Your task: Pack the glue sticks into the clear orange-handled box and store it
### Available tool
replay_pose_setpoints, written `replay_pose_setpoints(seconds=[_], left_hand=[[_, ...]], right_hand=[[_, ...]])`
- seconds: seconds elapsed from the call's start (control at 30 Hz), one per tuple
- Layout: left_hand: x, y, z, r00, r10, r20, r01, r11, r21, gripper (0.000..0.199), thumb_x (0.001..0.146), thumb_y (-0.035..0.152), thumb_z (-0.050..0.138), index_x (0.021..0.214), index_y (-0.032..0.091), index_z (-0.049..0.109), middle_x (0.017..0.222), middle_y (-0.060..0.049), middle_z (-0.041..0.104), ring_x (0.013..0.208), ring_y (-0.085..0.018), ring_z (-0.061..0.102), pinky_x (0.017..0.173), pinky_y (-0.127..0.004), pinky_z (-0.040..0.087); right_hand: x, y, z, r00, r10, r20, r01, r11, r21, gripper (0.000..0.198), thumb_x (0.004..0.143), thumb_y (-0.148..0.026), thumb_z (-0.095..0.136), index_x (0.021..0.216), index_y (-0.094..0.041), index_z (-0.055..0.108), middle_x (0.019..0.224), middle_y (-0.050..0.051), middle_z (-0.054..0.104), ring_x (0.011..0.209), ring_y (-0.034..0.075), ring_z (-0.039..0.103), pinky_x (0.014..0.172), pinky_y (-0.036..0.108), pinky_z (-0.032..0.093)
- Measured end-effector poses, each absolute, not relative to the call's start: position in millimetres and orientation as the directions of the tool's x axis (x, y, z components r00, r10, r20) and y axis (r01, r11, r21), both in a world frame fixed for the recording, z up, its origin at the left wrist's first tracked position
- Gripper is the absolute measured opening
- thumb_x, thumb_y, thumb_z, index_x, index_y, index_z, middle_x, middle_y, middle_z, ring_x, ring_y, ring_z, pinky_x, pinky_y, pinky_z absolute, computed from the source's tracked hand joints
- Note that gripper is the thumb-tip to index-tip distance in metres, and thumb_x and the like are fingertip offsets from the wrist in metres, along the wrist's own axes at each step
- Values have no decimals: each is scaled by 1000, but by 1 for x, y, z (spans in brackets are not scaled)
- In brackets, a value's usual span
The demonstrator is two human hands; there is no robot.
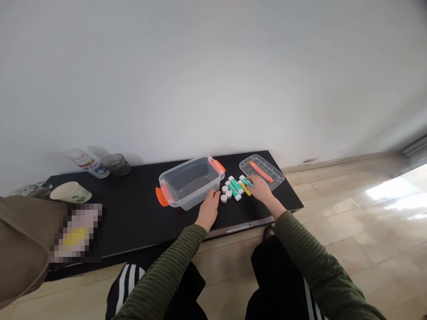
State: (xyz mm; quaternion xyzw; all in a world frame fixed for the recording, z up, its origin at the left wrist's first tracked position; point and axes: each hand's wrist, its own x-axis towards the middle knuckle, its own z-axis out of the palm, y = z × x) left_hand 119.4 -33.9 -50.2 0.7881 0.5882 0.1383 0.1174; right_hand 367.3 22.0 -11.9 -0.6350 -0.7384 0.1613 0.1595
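A clear plastic box [193, 180] with orange clips stands without its lid on the black table. My left hand [209, 208] rests beside its front right corner, fingers loosely bent near the wall, with nothing visible in them. To the right lies a group of glue sticks [235, 188] with green labels and white ends, along with a yellow one [247, 189]. Several white round pieces [226, 194] sit close to the box. My right hand [260, 188] reaches over the group from the right, its fingers closed at a green glue stick [244, 180]; the fingertips partly cover it.
Behind my right hand lies a clear lid [263, 170] with an orange handle. On the left are a spray can [88, 163], a dark glass [115, 165] and a paper cup [71, 192]. Another person's sleeve [23, 249] enters at far left. A wall [207, 80] backs the table.
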Motion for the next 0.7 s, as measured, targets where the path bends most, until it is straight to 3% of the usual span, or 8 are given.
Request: replay_pose_setpoints(seconds=[0.2,0.33,0.43,0.47,0.53,0.6,0.63,0.7], left_hand=[[116,-32,-42,249,965,84,857,-260,444,57,81,-3,43,134,18,48,138,-15,49,121,-24,58,96,-36,52],[115,-40,-20,200,969,146,812,-247,529,49,83,6,51,130,18,53,136,-15,53,127,-27,54,101,-40,49],[102,-55,16,246,968,52,670,-208,713,32,85,23,58,116,20,64,119,-12,65,110,-25,63,91,-39,54],[96,-61,30,363,930,-56,577,-177,797,25,83,31,63,106,20,68,107,-10,69,98,-24,67,84,-37,56],[84,-72,56,734,627,-261,374,-53,926,33,75,50,72,93,22,74,94,-10,74,82,-24,70,74,-36,57],[77,-79,70,912,341,-226,213,76,974,54,58,72,77,75,21,76,80,-12,74,70,-26,69,65,-38,56],[78,-79,73,924,356,-140,101,124,987,63,53,83,71,58,21,70,65,-12,69,59,-24,65,56,-37,53],[86,-74,67,767,639,-55,-94,196,976,80,61,98,42,33,23,44,37,-6,43,36,-14,42,40,-31,36]], right_hand=[[345,-11,8,-343,935,89,821,345,-455,26,91,-16,55,115,-19,65,115,9,66,110,20,60,95,32,45],[334,-30,17,-426,905,12,802,384,-458,22,91,-18,56,109,-21,68,106,7,70,98,20,63,85,31,47],[334,-41,29,-547,827,-128,716,382,-585,13,88,-23,60,94,-20,71,86,3,71,80,17,64,73,28,46],[335,-46,35,-611,770,-183,655,362,-663,12,88,-27,63,90,-19,71,80,2,70,74,16,63,68,26,46],[338,-54,47,-756,618,-217,480,296,-826,26,86,-43,66,82,-17,70,70,0,67,64,14,60,61,24,43],[340,-60,57,-848,518,-113,273,244,-931,52,86,-65,58,70,-16,66,62,1,62,56,13,54,56,24,40],[340,-62,60,-851,524,-38,187,236,-954,65,87,-75,45,62,-17,62,58,2,58,52,12,50,53,25,38],[338,-59,60,-758,650,58,115,221,-968,84,90,-81,11,49,-20,49,48,2,46,46,11,40,49,27,32]])
